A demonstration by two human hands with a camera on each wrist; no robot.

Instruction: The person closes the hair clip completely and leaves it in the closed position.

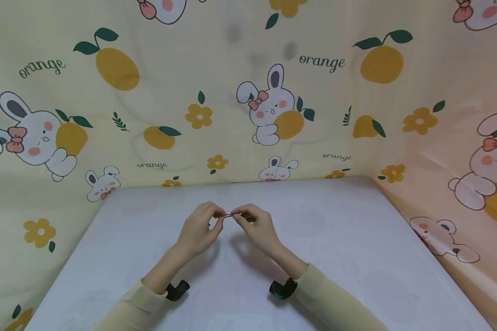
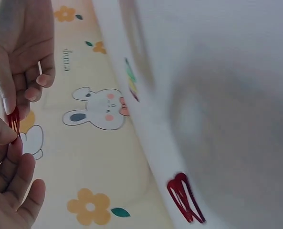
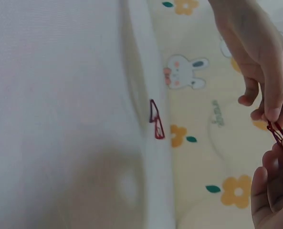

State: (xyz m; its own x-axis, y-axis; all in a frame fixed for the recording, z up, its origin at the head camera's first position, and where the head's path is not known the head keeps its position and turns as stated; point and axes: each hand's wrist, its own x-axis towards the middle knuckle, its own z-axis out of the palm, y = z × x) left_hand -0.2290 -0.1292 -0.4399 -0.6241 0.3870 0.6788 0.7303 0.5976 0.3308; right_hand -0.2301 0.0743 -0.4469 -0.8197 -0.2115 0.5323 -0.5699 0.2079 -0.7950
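Observation:
A slim red snap hair clip (image 1: 228, 215) is held up between the two hands, above the white table. My left hand (image 1: 199, 229) pinches one end of it between thumb and fingertips, and my right hand (image 1: 260, 228) pinches the other. Seen from the left wrist, the red clip (image 2: 15, 120) shows narrow parallel bars, partly covered by fingertips. The right wrist view has the clip (image 3: 277, 132) with a gap between its bars.
Two overlapping red hair clips (image 2: 183, 196) lie on the table (image 1: 348, 257) beyond my left hand. A green, yellow and red clip (image 2: 131, 81) lies beyond my right hand. A printed curtain (image 1: 215, 69) borders the table's back and sides.

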